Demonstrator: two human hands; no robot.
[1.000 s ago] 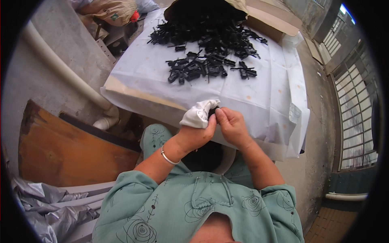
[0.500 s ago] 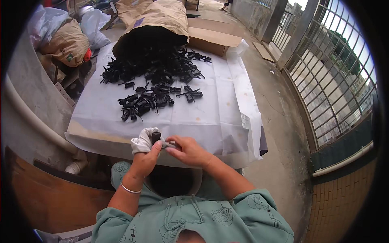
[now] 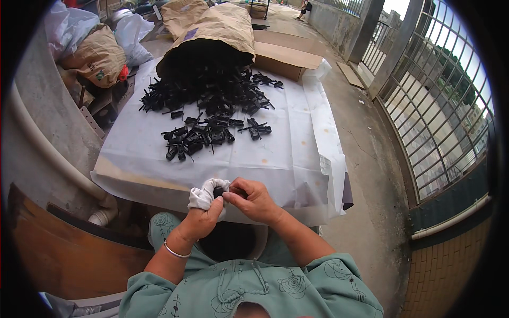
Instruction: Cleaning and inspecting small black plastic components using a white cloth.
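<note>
White-covered table, heap of black parts toward its far side.
Right hand angled in leftward, fingers curled; whether pinching, cannot tell. Left hand, the nearer, white cloth about its fingers, thumb pressing one black piece against them. Piece lies just left of right fingertips; long axis too small to read.

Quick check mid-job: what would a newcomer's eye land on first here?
First, the heap of small black parts spread from the open mouth of a brown paper sack across the white-covered table. Then, at the table's near edge, the left hand, its fingers covered by white cloth, holding a black piece, with the right hand close against it.
</note>
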